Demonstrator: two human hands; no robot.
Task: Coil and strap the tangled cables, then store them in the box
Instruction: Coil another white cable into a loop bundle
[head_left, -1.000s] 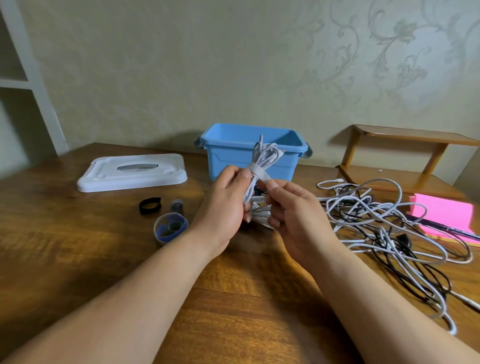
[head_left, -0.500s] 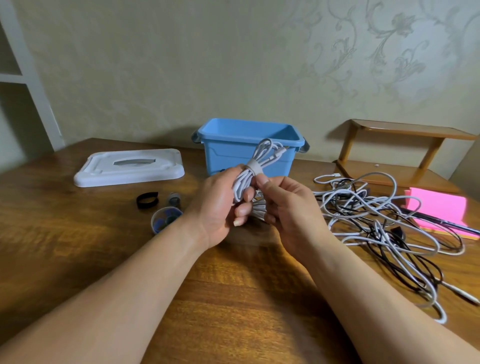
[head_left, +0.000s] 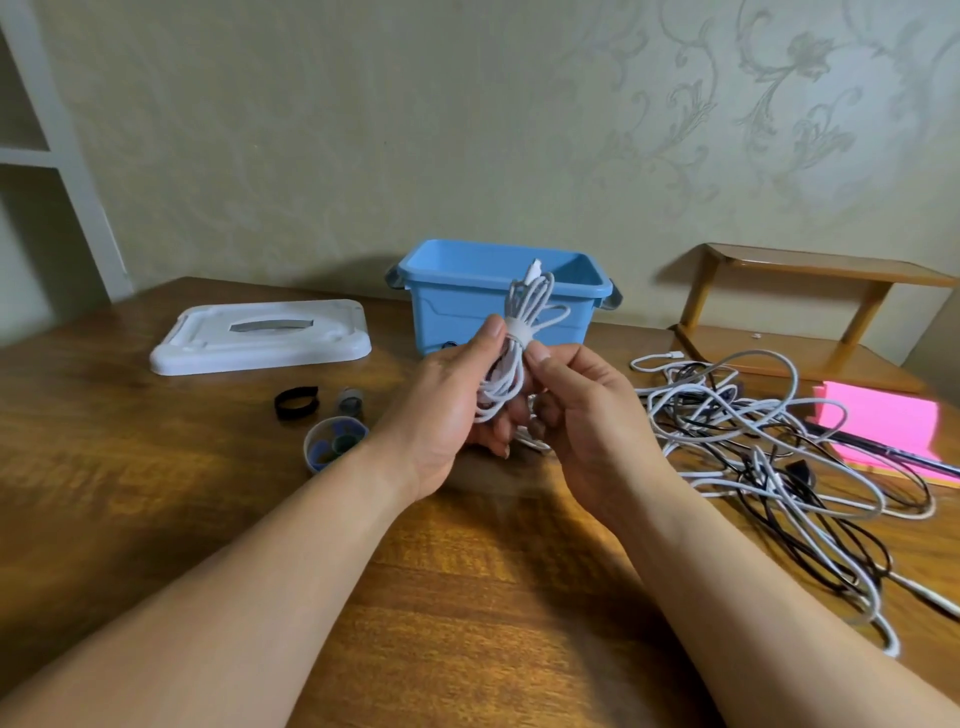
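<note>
left hand (head_left: 447, 410): grips coiled white cable (head_left: 506, 374), steadying bundle.
right hand (head_left: 587, 415): grips cable below strap (head_left: 519, 330), securing wrap.
blue box (head_left: 452, 306): twelve o'clock, lidless, ready.

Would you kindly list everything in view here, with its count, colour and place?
table: one, brown wood, under everything
box: one, blue, open, back centre of the table
lid: one, white, flat on the table left of the box
coiled cable: one, white, held up in front of the box
strap: one, pale, wrapped round the coiled cable
tangled cables: one pile, white and black, right side of the table
strap loop: one, black, in front of the lid
small roll: one, grey, beside the strap loop
round tub: one, bluish, just nearer than the small roll, rolls inside
pad: one, pink, far right
shelf: one, wooden, back right
left hand: one, grips the coiled cable
right hand: one, pinches the coiled cable below the strap
</note>
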